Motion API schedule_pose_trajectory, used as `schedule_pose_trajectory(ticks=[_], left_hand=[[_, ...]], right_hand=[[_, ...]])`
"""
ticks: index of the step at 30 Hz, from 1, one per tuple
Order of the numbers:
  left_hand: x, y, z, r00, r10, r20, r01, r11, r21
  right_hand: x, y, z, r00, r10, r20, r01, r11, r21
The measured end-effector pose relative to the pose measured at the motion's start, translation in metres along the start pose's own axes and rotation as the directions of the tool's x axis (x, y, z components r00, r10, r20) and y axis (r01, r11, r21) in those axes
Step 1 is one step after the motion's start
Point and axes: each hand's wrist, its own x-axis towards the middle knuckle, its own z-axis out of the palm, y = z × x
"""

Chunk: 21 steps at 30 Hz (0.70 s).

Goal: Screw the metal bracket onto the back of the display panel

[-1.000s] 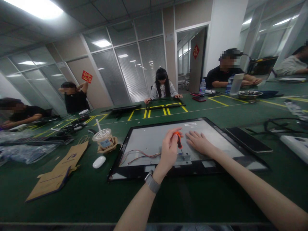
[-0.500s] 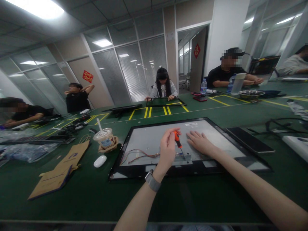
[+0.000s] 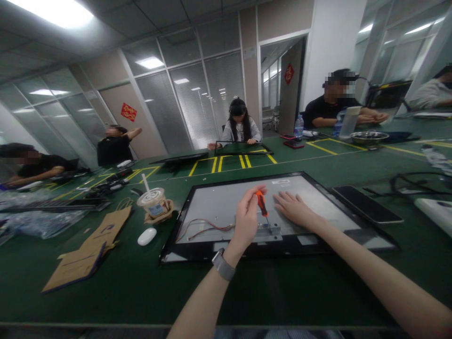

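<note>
A large monitor panel (image 3: 219, 202) lies face down on the green table (image 3: 141, 292), its grey metal back up inside a black frame. My left hand (image 3: 247, 219) is closed on an orange-handled screwdriver (image 3: 262, 203), whose tip rests on a small metal bracket (image 3: 266, 230) near the panel's front edge. A bundle of thin wires (image 3: 201, 228) runs left from that bracket. My right hand (image 3: 294, 209) lies flat on the panel just right of the screwdriver, fingers spread. A grey watch sits on my left wrist.
Left of the panel stand a plastic cup with a straw (image 3: 152, 202), a white mouse (image 3: 146, 236) and a flattened paper bag (image 3: 88, 249). A dark phone (image 3: 365, 204) and cables (image 3: 420, 183) lie to the right. Several other people sit around the table.
My left hand has turned slightly on the screwdriver, which stays on the bracket. The right hand has not moved. The person at the far left has lowered an arm.
</note>
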Motion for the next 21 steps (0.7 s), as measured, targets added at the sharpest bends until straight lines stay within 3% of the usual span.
schedule_pose_trajectory(ticks=[5, 12, 21], left_hand=[[0.0013, -0.0017, -0.0007, 0.999, 0.037, 0.000, -0.037, 0.998, 0.040], [0.0003, -0.0014, 0.0002, 0.987, 0.109, -0.114, -0.089, 0.981, 0.174], [-0.0003, 0.0015, -0.0001, 0.999, 0.018, -0.050, -0.016, 0.999, 0.041]], right_hand=[[0.0012, 0.0009, 0.0009, 1.000, 0.015, 0.021, -0.015, 1.000, 0.005], [0.0004, 0.0005, -0.0019, 0.999, 0.020, 0.035, -0.022, 0.999, 0.048], [-0.0006, 0.0001, -0.0030, 1.000, 0.002, 0.013, -0.003, 1.000, 0.026]])
